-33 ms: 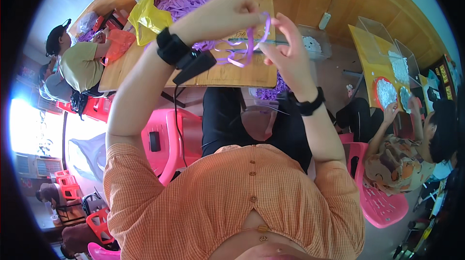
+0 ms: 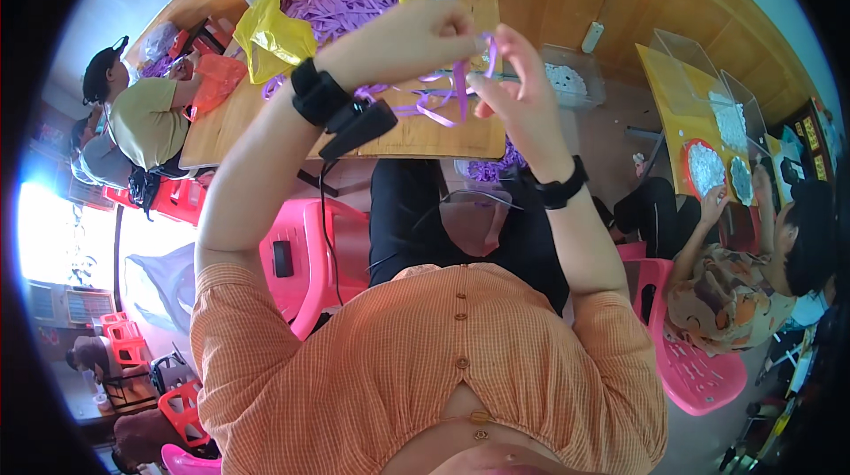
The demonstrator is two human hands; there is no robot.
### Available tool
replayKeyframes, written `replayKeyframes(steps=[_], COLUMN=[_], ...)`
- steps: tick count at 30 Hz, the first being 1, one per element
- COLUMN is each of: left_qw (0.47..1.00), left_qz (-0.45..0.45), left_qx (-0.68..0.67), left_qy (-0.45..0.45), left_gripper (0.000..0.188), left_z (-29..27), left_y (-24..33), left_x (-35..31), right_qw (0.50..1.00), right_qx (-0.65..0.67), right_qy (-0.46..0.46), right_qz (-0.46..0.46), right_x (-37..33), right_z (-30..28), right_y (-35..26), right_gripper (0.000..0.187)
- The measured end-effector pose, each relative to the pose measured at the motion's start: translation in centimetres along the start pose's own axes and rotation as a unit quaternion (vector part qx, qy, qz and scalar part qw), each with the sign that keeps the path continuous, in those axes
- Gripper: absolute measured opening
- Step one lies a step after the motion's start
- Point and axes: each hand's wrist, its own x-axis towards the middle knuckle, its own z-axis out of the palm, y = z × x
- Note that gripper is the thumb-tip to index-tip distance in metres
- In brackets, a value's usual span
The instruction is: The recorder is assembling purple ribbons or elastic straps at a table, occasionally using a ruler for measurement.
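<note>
Thin purple ribbon strips [image 2: 441, 101], smooth and faintly glossy like plastic, are pinched between left hand [image 2: 423, 32] and right hand [image 2: 518, 90]. More are heaped in a crinkled, shiny yellow plastic bag [image 2: 266, 28] on a matt, grained wooden table [image 2: 469, 134]. Glossy moulded pink plastic chair [image 2: 305, 249]; orange woven cloth blouse [image 2: 425, 369], finely checked.

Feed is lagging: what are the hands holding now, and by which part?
Both hands, left hand and right hand, pinch a purple strip near its upper end; the rest hangs loose.
</note>
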Motion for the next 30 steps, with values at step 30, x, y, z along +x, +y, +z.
replayKeyframes(steps=[30], left_qw=[0.907], left_qz=[-0.121], left_qx=[0.303], left_qy=[0.265], left_gripper=[0.023], left_z=[0.8], left_y=[-25.8], left_x=[-9.5], right_qw=[0.97], right_qx=[-0.236], right_qy=[0.06], right_qz=[-0.006], right_x=[-2.8], right_z=[-15.1], right_y=[5.3], right_gripper=[0.024])
